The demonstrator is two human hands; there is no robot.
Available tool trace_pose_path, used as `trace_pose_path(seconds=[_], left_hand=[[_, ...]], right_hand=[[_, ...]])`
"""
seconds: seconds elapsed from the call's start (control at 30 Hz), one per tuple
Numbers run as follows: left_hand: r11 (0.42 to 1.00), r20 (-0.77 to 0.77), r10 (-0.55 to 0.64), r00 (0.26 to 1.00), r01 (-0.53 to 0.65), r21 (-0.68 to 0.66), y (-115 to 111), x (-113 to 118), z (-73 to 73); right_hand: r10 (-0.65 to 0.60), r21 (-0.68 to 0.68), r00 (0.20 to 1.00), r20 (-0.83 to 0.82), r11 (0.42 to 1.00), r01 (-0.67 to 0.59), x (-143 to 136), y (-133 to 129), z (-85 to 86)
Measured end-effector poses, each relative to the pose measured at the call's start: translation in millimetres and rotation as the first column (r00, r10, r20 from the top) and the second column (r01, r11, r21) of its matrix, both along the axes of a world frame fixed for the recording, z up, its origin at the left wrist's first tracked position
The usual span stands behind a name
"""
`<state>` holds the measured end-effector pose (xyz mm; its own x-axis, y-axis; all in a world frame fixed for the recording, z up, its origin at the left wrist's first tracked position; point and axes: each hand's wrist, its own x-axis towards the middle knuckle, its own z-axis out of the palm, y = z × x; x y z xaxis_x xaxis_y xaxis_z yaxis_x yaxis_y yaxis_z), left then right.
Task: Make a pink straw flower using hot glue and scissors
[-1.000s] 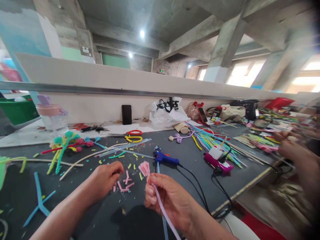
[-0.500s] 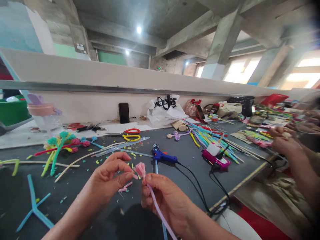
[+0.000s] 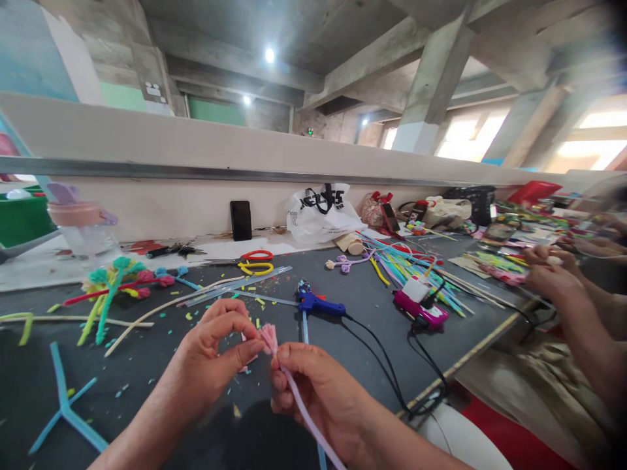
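Between the thumb and fingers of my right hand is a pale lilac pipe cleaner stem, which runs down toward the bottom edge. A tuft of short pink pipe cleaner pieces sticks up at its top end. My left hand is pinched at the tuft's left side, thumb and fingertips together on a short pink piece that is mostly hidden. Beyond my hands lies a blue hot glue gun with a black cord. More pink bits lie on the dark table behind my left fingertips.
Yellow and red handled scissors lie at the back. Finished coloured pipe cleaner shapes and a bent blue one are at left. A magenta power strip sits right of the glue gun. A co-worker's hands are at far right.
My left fingertips have moved right and now touch the pink tuft; a gap showed before. The tuft looks more pressed together. The view has shifted slightly.
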<state>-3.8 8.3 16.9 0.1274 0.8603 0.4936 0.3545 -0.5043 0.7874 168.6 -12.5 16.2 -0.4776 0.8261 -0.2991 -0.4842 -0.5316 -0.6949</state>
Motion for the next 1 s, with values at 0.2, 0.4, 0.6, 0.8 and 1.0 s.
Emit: trace_pose_path(seconds=[0.2, 0.4, 0.6, 0.8, 1.0], left_hand=[[1.000, -0.019, 0.027, 0.999, -0.027, -0.011, -2.1, 2.7, 4.0], [0.998, -0.054, 0.056, 0.997, -0.057, -0.004, -2.1, 3.3, 3.6], [0.998, -0.102, 0.064, 0.993, -0.062, 0.019, -0.5, 3.6, 1.2], [0.998, -0.107, 0.061, 0.992, -0.060, 0.013, 0.2, 4.0, -0.8], [0.996, -0.103, 0.066, 0.992, -0.060, 0.065, 0.0, 6.7, -1.8]], right_hand=[[0.027, 0.032, 0.999, 0.017, 0.999, -0.027, 0.6, 0.3, 0.1], [0.038, 0.026, 0.999, -0.012, 0.999, -0.038, 0.5, 1.3, -1.3], [0.053, 0.025, 0.998, -0.028, 0.998, -0.052, 0.6, 2.9, -4.9], [0.079, 0.020, 0.997, -0.026, 0.997, -0.079, 2.2, 4.5, -3.4], [0.094, -0.001, 0.994, -0.047, 0.996, -0.094, 3.0, 4.2, -2.9]])
